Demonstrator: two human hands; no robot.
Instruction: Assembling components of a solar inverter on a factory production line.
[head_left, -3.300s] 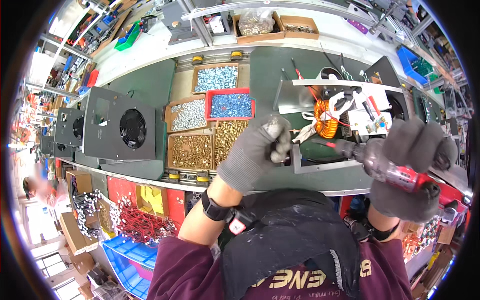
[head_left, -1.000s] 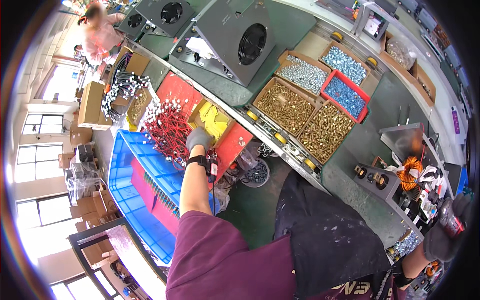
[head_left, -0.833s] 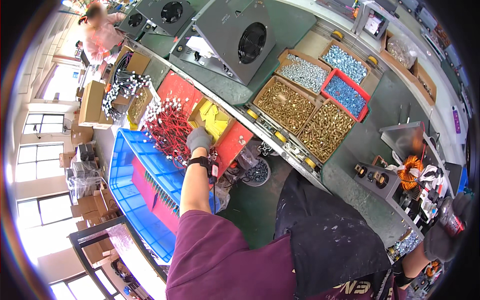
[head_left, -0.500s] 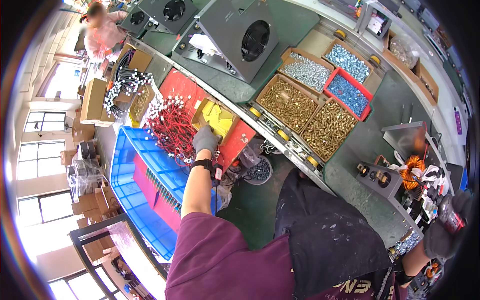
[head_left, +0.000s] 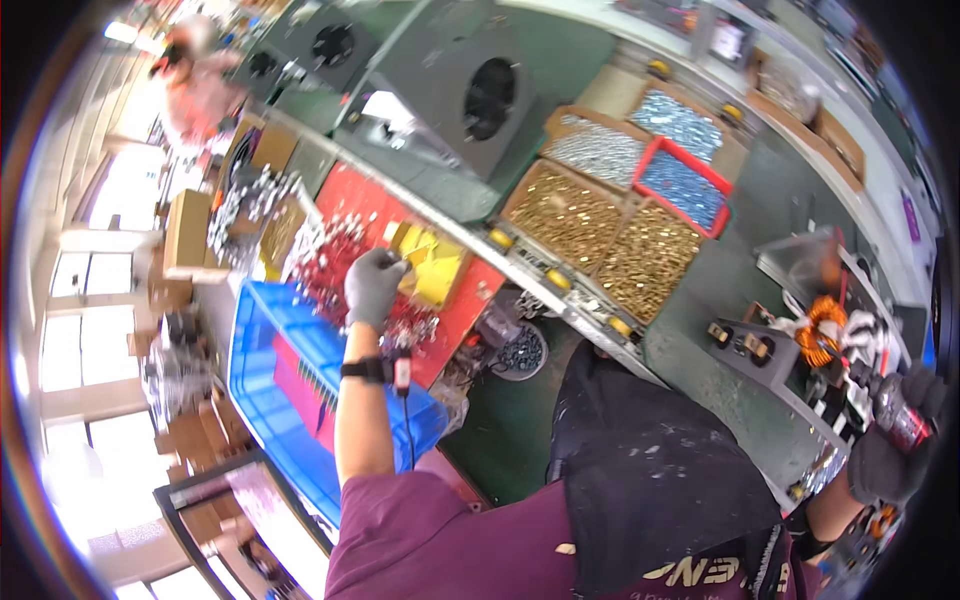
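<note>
My left hand (head_left: 373, 288), in a grey glove, is over the bundle of red wires with white connectors (head_left: 330, 262), beside a cardboard box of yellow pieces (head_left: 434, 268). Its thumb and fingers are pinched together; what they hold, if anything, is too blurred to make out. A black wrist strap (head_left: 366, 370) with a small red-and-white block and a cord circles that wrist. At the far right, my right hand (head_left: 890, 458), in a dark grey glove, is closed around a dark, bottle-shaped object with a red part (head_left: 900, 415). It is beside an orange ring-shaped coil (head_left: 823, 330).
Boxes of brass-coloured fasteners (head_left: 568, 215) and a red tray of bluish screws (head_left: 684, 186) stand ahead. Grey fan housings (head_left: 455, 90) are behind the metal rail. A blue crate (head_left: 260, 370) is at left; a bucket of metal parts (head_left: 522, 352) is below the bench. Another person (head_left: 195, 95) is far left.
My left hand has left the yellow pieces and moved left over the red wires. My right hand has turned slightly, showing more of the object in it. The view has shifted and blurred.
</note>
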